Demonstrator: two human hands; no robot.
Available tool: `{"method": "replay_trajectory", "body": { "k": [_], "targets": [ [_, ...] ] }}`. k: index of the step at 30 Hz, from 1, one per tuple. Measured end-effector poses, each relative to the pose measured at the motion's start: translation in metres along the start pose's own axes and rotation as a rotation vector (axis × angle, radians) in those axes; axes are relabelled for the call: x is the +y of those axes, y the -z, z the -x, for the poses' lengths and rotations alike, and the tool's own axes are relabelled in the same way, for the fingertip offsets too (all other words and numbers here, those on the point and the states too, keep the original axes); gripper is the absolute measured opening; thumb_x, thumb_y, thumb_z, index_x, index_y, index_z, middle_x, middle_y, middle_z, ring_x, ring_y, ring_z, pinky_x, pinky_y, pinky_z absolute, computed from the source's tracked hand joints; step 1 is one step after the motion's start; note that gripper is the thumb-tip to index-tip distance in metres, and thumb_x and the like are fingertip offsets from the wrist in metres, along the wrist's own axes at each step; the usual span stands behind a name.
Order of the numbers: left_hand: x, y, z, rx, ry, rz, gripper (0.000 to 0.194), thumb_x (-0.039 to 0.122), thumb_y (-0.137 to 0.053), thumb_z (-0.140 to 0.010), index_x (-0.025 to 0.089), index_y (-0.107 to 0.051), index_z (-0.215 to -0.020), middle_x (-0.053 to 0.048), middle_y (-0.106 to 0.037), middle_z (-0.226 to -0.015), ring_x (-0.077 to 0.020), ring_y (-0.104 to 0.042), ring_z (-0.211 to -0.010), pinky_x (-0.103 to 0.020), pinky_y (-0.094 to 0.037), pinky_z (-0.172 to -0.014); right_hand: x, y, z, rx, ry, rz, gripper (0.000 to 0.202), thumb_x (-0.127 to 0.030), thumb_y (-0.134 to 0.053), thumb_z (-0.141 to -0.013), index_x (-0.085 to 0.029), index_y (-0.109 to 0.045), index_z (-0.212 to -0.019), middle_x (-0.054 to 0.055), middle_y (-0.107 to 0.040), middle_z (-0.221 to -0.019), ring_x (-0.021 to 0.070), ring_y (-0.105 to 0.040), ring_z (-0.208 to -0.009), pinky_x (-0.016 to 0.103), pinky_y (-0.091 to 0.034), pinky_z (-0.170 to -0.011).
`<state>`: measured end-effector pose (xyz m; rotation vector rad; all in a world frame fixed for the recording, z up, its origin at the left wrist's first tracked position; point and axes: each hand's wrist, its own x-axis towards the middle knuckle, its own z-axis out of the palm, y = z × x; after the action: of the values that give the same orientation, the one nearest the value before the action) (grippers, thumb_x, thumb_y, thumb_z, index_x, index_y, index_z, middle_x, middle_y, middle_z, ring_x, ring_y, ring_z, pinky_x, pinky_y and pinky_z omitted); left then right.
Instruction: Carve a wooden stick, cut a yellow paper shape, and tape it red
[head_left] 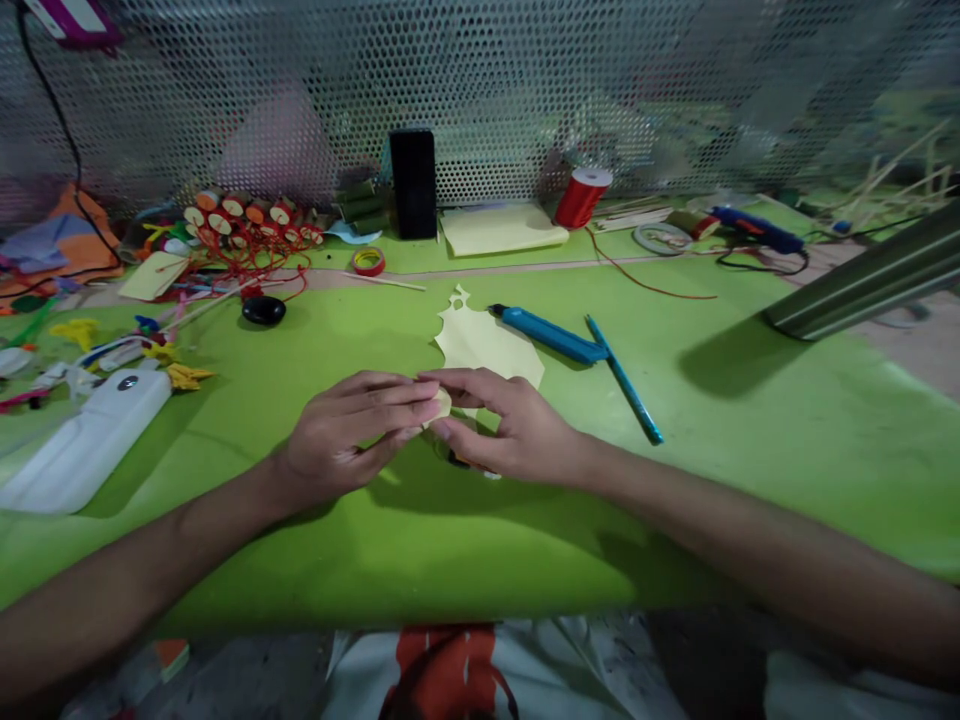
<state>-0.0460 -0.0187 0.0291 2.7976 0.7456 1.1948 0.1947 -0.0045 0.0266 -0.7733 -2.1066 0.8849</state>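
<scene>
My left hand (352, 432) and my right hand (514, 425) meet over the middle of the green table (480, 560). Between their fingertips is a small pale yellow paper piece (442, 404); both hands are closed on it, and fingers cover part of it. Just beyond lies a larger sheet of yellow paper (487, 345) with scalloped, cut-out edges. To its right rest a blue utility knife (553, 335) and a teal pencil (626, 385). Something small and dark, partly hidden, lies beneath my right hand; its kind cannot be made out.
A black phone (413, 185) leans against the perforated metal back panel (495, 90). Along the back are a red thread spool (581, 200), paper sheets (502, 230), tape and a blue glue gun (757, 230). A white device (90, 440) lies left; a metallic cylinder (870, 270) juts in right.
</scene>
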Motion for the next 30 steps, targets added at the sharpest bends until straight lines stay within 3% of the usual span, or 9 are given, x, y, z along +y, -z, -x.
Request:
{"method": "replay_trajectory", "body": {
  "k": [11, 15, 23, 30],
  "targets": [
    [-0.0010, -0.0032, 0.0022, 0.015, 0.008, 0.066, 0.040, 0.010, -0.072, -0.099, 0.025, -0.070, -0.135, -0.006, -0.079, -0.133, -0.0146, -0.077, -0.117, -0.030, -0.063, -0.105, 0.0039, -0.0027, -0.0003, 0.052, 0.068, 0.137, 0.035, -0.039, -0.064, -0.096, -0.018, -0.072, -0.123, 0.008, -0.082, -0.109, 0.0202, -0.077, -0.093, 0.035, -0.063, -0.085],
    [-0.0014, -0.0034, 0.0003, 0.023, 0.027, 0.089, 0.033, 0.015, -0.068, -0.103, 0.028, -0.072, -0.133, -0.005, -0.079, -0.132, -0.0156, -0.078, -0.116, -0.032, -0.064, -0.102, 0.0037, -0.0028, -0.0012, 0.075, 0.072, 0.156, 0.033, -0.038, -0.065, -0.094, -0.018, -0.073, -0.119, 0.008, -0.082, -0.102, 0.0194, -0.076, -0.088, 0.035, -0.064, -0.086],
    [0.0009, 0.0020, -0.0052, 0.015, 0.091, 0.142, 0.020, 0.018, -0.072, -0.100, 0.027, -0.078, -0.118, -0.004, -0.083, -0.123, -0.0166, -0.081, -0.106, -0.034, -0.065, -0.098, 0.0039, -0.0039, 0.0030, 0.076, 0.046, 0.080, 0.043, -0.039, -0.066, -0.096, -0.017, -0.067, -0.133, 0.009, -0.081, -0.118, 0.0208, -0.080, -0.099, 0.036, -0.065, -0.092],
    [-0.0008, -0.0002, -0.0046, 0.050, 0.067, 0.136, 0.019, 0.016, -0.075, -0.098, 0.024, -0.076, -0.115, -0.004, -0.084, -0.120, -0.0156, -0.081, -0.106, -0.032, -0.065, -0.097, 0.0044, -0.0017, 0.0036, 0.009, 0.071, 0.099, 0.043, -0.041, -0.062, -0.101, -0.018, -0.065, -0.137, 0.011, -0.079, -0.124, 0.0232, -0.078, -0.106, 0.039, -0.064, -0.095]
  ]
}}
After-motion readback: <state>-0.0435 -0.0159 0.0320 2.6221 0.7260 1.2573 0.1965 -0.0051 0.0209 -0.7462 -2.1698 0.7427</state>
